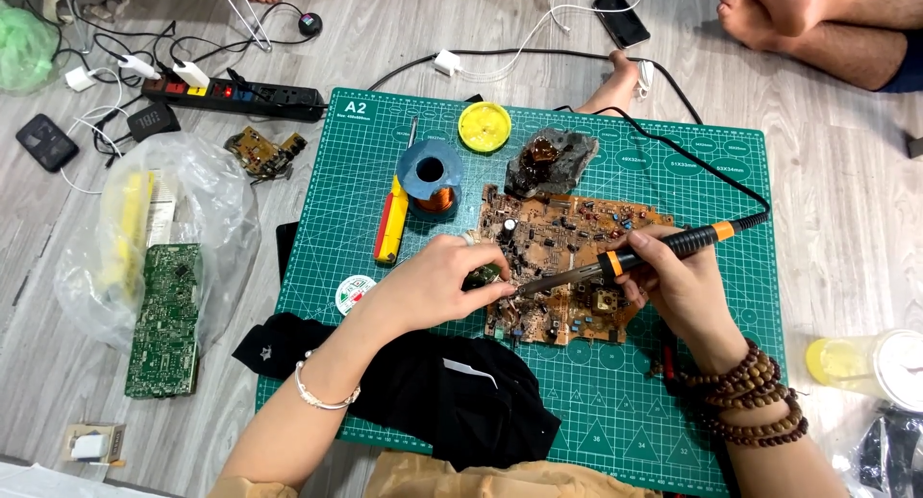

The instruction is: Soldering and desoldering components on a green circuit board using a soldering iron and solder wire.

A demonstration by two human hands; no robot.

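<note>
A brown circuit board (562,238) crowded with small parts lies on a green cutting mat (663,402). My right hand (678,286) grips a black and orange soldering iron (663,248), its metal tip touching the board near the lower left. My left hand (442,282) rests on the board's left edge, fingers pinched on something small next to the iron's tip; what it pinches is too small to make out. Beaded bracelets circle my right wrist.
On the mat stand a blue spool of copper wire (431,176), a yellow round tin (485,125), a dark rosin lump (551,161), a red-yellow tool (390,221) and black cloth (452,387). A green circuit board (165,320) and power strip (236,92) lie left. Another person's feet (769,12) are beyond.
</note>
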